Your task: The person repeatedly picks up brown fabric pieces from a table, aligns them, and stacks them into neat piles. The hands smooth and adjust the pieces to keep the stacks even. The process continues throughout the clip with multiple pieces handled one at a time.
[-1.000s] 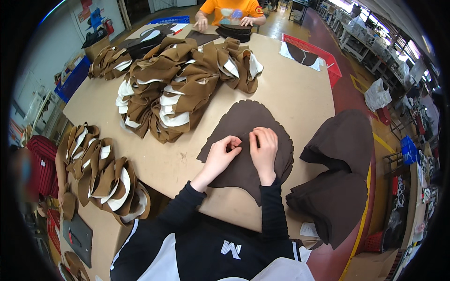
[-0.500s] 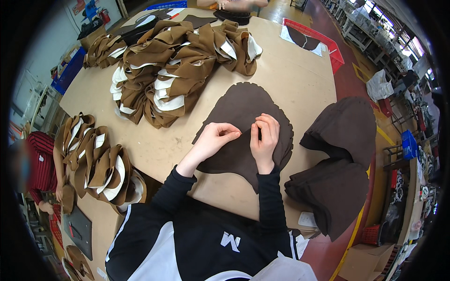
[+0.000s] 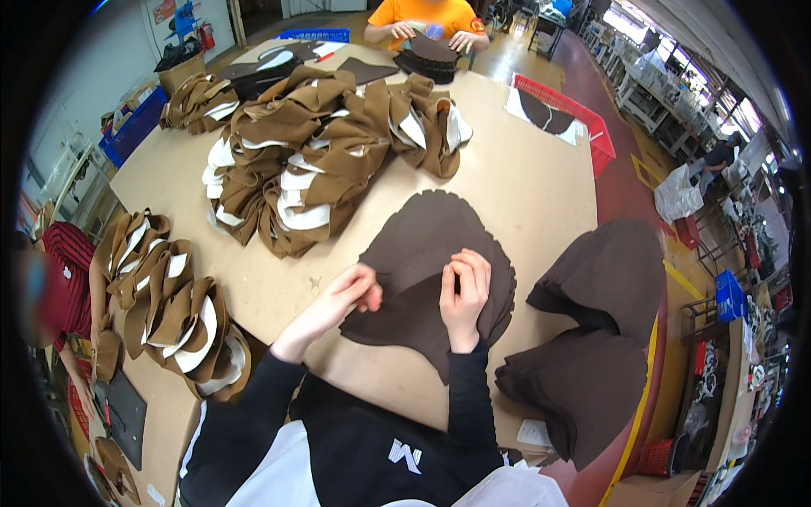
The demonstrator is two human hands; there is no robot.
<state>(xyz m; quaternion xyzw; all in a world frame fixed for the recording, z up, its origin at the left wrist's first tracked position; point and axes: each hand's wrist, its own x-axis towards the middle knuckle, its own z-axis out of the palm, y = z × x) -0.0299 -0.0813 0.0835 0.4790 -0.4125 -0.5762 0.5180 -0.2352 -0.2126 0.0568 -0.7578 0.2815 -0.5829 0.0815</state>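
Observation:
A stack of dark brown, heart-like fabric pieces (image 3: 422, 232) with notched edges lies on the table before me. My right hand (image 3: 466, 296) is over its right half, fingers curled in and thumb close to them. Whatever is in that grip is too small to make out. Near the stack's left edge is my left hand (image 3: 342, 296), its fingers bent together and slightly blurred. I cannot see what, if anything, it pinches. To the right of the stack sit two more piles of dark brown pieces, an upper pile (image 3: 612, 262) and a lower pile (image 3: 583, 372).
A big heap of tan-brown pieces with white linings (image 3: 296, 160) covers the far left, and a similar row (image 3: 182, 313) lines the near left. A red basket (image 3: 601, 152) adjoins the far right edge. One co-worker (image 3: 429, 17) handles dark pieces opposite; another (image 3: 72, 262) is at left.
My left hand has moved left, away from my right hand, to the stack's edge. The view has tilted up, showing more of the co-worker opposite.

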